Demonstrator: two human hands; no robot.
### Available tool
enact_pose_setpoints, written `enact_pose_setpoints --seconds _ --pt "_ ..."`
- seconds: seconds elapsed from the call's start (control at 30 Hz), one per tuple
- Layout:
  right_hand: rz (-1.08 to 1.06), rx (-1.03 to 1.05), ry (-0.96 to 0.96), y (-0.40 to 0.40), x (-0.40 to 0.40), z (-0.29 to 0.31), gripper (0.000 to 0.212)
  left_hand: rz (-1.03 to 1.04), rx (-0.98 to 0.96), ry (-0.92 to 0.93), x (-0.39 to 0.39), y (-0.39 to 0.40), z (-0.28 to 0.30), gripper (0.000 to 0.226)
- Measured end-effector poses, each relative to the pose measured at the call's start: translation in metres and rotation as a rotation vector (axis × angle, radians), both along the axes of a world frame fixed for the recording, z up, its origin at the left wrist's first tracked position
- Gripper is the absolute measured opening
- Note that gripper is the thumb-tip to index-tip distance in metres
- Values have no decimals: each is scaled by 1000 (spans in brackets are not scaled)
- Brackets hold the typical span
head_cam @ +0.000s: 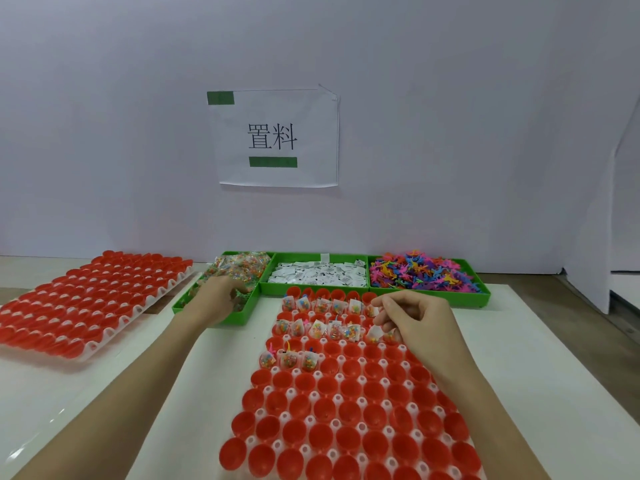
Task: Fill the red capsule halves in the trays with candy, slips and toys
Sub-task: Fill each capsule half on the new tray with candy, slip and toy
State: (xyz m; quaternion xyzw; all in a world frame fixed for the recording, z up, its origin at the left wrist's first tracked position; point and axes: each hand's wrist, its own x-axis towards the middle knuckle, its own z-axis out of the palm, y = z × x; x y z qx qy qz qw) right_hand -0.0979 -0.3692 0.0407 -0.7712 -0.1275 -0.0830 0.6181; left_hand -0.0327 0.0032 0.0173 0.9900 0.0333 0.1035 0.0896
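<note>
Capsules (349, 386) fill the near tray; the next empty cup lies just near and left of your right hand (412, 318), whose fingers pinch a candy packet (375, 332). Your left hand (214, 299) digs, fingers curled, in the far-left candy bin (211, 315).

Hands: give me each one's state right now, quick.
Left hand: in the candy bin, fingers curled into the candy packets.
Right hand: pinching a candy packet over the tray.

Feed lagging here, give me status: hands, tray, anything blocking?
Left hand in candy bin. Right hand pinching candy bag over tray. Far rows filled. Nothing blocking.
</note>
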Motion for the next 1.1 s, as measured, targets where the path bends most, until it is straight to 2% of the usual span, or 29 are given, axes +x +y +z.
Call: enact_pose_setpoints --seconds 0.13,0.3,0.4,0.5,0.57,0.7,0.8,1.0,1.1 --pt "-22 22 -9 -1 0 0 19 71 -29 -84 -4 -3 -3 39" --pt "-29 18 -13 -2 -1 2 19 123 -46 -156 -11 -8 1 18" --pt "-32 15 -12 -3 -1 2 18 134 -50 -339 -13 -10 2 14" --pt "-34 -6 -16 -3 0 1 19 88 -260 -573 -21 -27 7 7" --pt "-37 -22 -17 -2 1 -1 20 22 -476 -625 -31 -49 11 8" --pt "-39 -38 -22 -1 3 -3 22 -111 -938 -543 -67 -87 6 17" --pt "-37 -65 -6 1 2 -3 21 -109 -1097 -477 -88 -102 0 19" --pt "-49 -140 -1 4 -2 -3 19 -184 -1139 -351 -92 -106 -6 19" --pt "-105 -246 -32 7 -3 1 19 -226 -1154 -335 -91 -97 -8 19"
